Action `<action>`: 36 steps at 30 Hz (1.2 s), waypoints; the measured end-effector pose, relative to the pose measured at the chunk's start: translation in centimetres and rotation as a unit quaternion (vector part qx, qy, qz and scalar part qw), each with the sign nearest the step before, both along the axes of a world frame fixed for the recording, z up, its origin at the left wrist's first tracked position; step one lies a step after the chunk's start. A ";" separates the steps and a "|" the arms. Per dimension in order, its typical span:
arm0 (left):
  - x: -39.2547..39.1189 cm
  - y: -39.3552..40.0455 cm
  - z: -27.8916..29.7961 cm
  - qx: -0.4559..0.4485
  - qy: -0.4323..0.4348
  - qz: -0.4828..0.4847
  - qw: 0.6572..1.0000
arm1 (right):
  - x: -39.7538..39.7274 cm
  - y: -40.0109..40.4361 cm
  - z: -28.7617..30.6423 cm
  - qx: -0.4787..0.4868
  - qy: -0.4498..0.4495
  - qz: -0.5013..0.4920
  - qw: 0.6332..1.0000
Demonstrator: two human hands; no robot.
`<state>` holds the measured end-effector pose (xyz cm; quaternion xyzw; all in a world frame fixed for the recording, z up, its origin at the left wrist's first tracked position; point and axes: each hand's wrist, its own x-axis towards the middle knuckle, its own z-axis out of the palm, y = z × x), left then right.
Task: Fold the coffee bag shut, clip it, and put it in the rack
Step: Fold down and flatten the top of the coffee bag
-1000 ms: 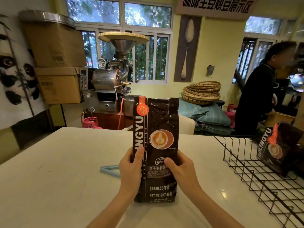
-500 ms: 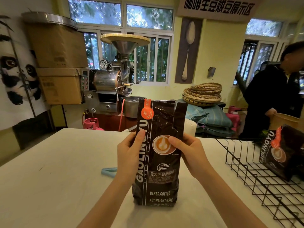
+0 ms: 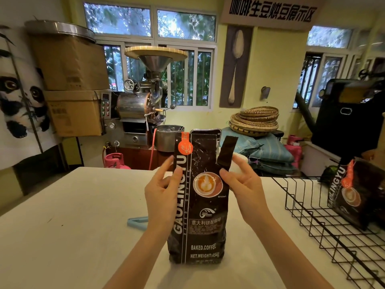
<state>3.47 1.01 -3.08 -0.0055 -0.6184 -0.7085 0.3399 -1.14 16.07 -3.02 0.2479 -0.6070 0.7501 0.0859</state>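
Note:
A tall black coffee bag (image 3: 200, 215) stands upright on the white table (image 3: 62, 236), its top open with a side flap sticking out to the right. My left hand (image 3: 161, 195) grips the bag's upper left edge, thumb on the front. My right hand (image 3: 243, 184) pinches the upper right edge just under the flap. A light blue clip (image 3: 138, 222) lies flat on the table, partly hidden behind my left wrist. The black wire rack (image 3: 308, 209) stands at the right, holding another coffee bag (image 3: 358, 192) that leans in one of its slots.
Beyond the table's far edge stand a metal coffee roaster (image 3: 141, 107), stacked cardboard boxes (image 3: 70, 84), woven baskets (image 3: 255, 119) on blue sacks, and a black bin (image 3: 350, 117) at the far right.
Both hands slid up the bag from its lower half to near the top. The bag's side flap has spread out to the right. The person in black at the right is gone from view.

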 end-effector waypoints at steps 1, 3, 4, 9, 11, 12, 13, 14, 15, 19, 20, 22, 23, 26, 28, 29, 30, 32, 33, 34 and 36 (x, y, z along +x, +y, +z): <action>0.0 -0.2 0.1 -0.028 0.005 -0.007 1.000 | 0.0 0.1 0.1 -0.010 0.010 -0.002 1.000; 0.0 -0.6 0.7 -0.060 0.034 -0.045 0.997 | 0.1 0.0 0.4 -0.029 0.023 -0.003 0.999; 0.0 -0.8 1.0 -0.066 0.051 -0.066 0.994 | 0.2 0.0 0.6 -0.029 0.031 -0.006 0.999; -0.2 -1.6 1.8 -0.109 0.060 -0.087 0.988 | 0.2 -0.2 0.9 0.021 0.111 -0.051 0.992; -0.3 -1.7 1.8 -0.104 0.050 -0.097 0.989 | 0.2 -0.2 0.9 0.023 0.107 -0.046 0.993; -0.4 -1.8 1.9 -0.098 0.046 -0.102 0.989 | 0.2 -0.1 1.0 0.023 0.100 -0.039 0.994; -0.5 -1.9 1.9 -0.092 0.044 -0.108 0.989 | 0.2 -0.1 1.2 0.023 0.096 -0.032 0.995; -0.5 -1.9 1.9 -0.088 0.042 -0.116 0.988 | 0.1 0.0 1.3 0.025 0.097 -0.027 0.995; -0.6 -2.0 2.0 -0.086 0.039 -0.123 0.988 | 0.0 0.2 1.4 0.028 0.100 -0.022 0.994; -0.7 -2.6 2.2 -0.111 0.017 -0.143 0.983 | -0.2 1.0 2.3 0.061 0.080 0.013 0.995; -0.7 -2.9 2.4 -0.126 0.009 -0.145 0.981 | -0.2 1.2 2.6 0.072 0.069 0.024 0.995; -0.7 -3.5 2.8 -0.165 -0.014 -0.142 0.976 | -0.4 1.6 3.0 0.102 0.047 0.033 0.993; -0.7 -3.8 3.0 -0.179 -0.027 -0.137 0.974 | -0.5 1.7 3.3 0.122 0.036 0.032 0.991; -0.8 -4.6 3.0 -0.199 -0.059 -0.126 0.970 | -0.5 1.8 3.8 0.166 0.021 0.014 0.986; -0.9 -4.9 2.8 -0.195 -0.077 -0.117 0.971 | -0.6 1.7 3.9 0.175 0.011 -0.014 0.985; -0.9 -4.9 2.8 -0.189 -0.082 -0.123 0.971 | -0.5 1.6 3.9 0.171 0.000 -0.022 0.985; -0.8 -4.9 2.7 -0.176 -0.085 -0.140 0.971 | -0.5 1.5 3.8 0.164 -0.012 -0.020 0.986; -0.8 -4.7 2.6 -0.143 -0.096 -0.193 0.966 | -0.4 1.3 3.6 0.148 -0.027 -0.010 0.989; -0.9 -4.5 2.5 -0.127 -0.102 -0.214 0.963 | -0.4 1.2 3.5 0.143 -0.031 -0.008 0.989; -0.9 -4.4 2.4 -0.112 -0.104 -0.227 0.962 | -0.4 1.1 3.4 0.139 -0.033 -0.006 0.990; -1.1 -4.1 2.2 -0.089 -0.097 -0.230 0.964 | -0.4 1.1 3.1 0.127 -0.028 -0.008 0.991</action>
